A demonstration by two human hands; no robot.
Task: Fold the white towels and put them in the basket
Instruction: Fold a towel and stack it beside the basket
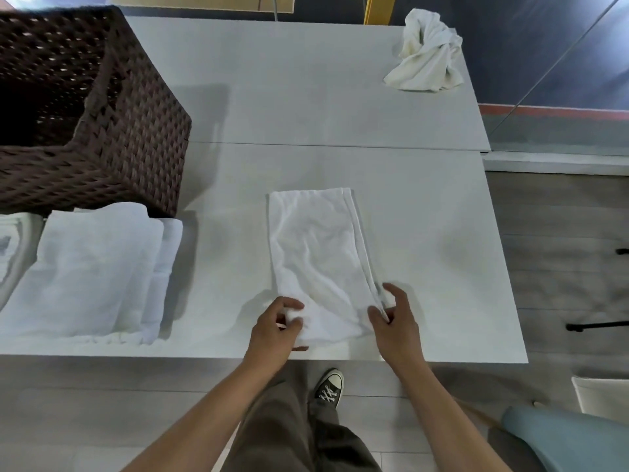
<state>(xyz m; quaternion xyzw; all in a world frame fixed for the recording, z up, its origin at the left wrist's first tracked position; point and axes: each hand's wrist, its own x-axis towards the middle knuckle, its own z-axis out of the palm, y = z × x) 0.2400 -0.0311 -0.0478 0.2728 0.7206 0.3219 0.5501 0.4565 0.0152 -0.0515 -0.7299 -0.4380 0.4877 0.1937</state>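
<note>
White table (340,107) fills most of the frame. At lower centre lies a towel (316,253), folded into a long strip running up the frame. The left hand (275,330) pinches its near left corner between thumb and fingers; the right hand (394,321) grips the near right corner, where the layered edges meet. A stack (95,274) of folded towels sits at lower left, just below the dark wicker basket (112,137) in the upper left. A crumpled towel (429,56) lies at upper right, well apart.
</note>
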